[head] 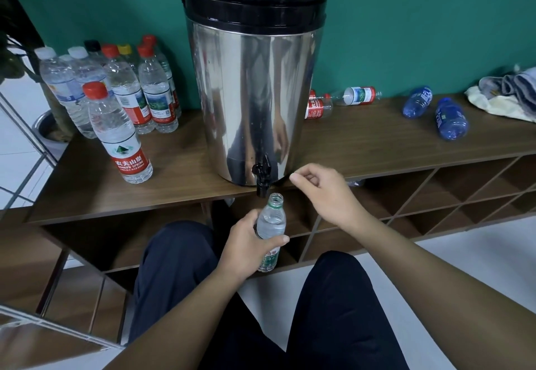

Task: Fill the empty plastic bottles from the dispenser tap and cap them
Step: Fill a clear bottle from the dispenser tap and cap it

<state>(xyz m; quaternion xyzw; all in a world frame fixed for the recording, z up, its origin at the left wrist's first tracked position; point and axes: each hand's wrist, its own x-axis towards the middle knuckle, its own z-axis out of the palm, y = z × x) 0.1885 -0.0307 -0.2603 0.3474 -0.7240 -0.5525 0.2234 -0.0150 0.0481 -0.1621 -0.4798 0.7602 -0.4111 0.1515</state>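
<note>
A tall steel dispenser with a black lid stands on the wooden shelf top. Its black tap juts over the front edge. My left hand grips an uncapped clear bottle with a green-and-white label, its open mouth just below and slightly right of the spout. The bottle looks nearly full of water. My right hand hovers right of the tap, fingers loosely curled and pinched together; whether a cap sits between them is hidden.
Several capped, filled bottles stand left of the dispenser, one red-capped bottle nearer the front. Empty bottles lie on their sides to the right: red-labelled ones and two blue ones. Cloths sit at far right. My knees are below.
</note>
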